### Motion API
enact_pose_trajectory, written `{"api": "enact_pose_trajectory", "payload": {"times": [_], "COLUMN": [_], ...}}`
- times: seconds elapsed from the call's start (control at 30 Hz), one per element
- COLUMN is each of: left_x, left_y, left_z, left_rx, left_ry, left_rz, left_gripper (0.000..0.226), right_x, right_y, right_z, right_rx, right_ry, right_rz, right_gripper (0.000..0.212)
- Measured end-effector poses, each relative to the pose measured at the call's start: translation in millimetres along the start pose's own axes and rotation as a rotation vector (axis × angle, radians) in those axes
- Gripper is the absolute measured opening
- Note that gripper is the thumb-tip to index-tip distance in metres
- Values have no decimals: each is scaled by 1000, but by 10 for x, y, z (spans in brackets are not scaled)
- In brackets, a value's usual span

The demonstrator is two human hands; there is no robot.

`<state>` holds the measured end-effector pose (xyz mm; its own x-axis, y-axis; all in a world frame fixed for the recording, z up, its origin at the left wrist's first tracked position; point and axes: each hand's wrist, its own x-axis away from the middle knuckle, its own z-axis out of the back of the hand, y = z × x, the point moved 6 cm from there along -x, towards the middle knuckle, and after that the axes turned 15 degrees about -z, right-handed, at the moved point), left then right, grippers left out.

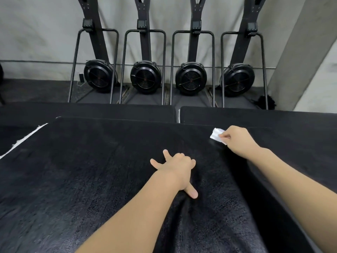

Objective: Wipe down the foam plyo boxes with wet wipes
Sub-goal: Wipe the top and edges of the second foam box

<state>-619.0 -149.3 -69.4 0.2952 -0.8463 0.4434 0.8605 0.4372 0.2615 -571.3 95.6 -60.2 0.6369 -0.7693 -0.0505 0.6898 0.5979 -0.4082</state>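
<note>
Black foam box [109,179] fills the lower view, top face textured and dark, with a torn white strip [23,139] along its left edge. Two more black boxes sit behind it, side by side: one far left [91,111], one far right [264,117], narrow gap between them.

Right hand [235,141] is near the right far corner of the near box top, grip pinching a small folded white wipe [216,135] between thumb and fingers; wipe is touching the box surface. A faint wet sheen shows just beside the wipe.

Left hand [177,168] rests flat on the middle of the same box top, grip spread, fingers splayed, thumb pointing back toward the person, holding nothing. The cover creases around the thumb.

Both forearms are bare. The hands are well apart.

Behind the boxes: four black fan-wheel exercise machines [145,77] standing in a row on dark floor against a grey wall [45,33]. A small black fluffy thing [264,103] lies by the rightmost machine; can't tell what it is.
</note>
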Motion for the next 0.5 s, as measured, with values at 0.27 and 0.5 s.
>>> {"api": "enact_pose_trajectory", "payload": {"times": [0.27, 0.5], "left_x": [-16, -6], "left_y": [27, 22], "left_z": [23, 22], "left_rx": [-20, -36], "left_ry": [-14, -15], "left_rz": [4, -7], "left_gripper": [102, 105], "right_x": [272, -366], "right_y": [103, -54], "right_z": [32, -99], "right_rx": [-135, -127], "right_ry": [-102, -15], "right_rz": [100, -52], "right_gripper": [13, 21]}}
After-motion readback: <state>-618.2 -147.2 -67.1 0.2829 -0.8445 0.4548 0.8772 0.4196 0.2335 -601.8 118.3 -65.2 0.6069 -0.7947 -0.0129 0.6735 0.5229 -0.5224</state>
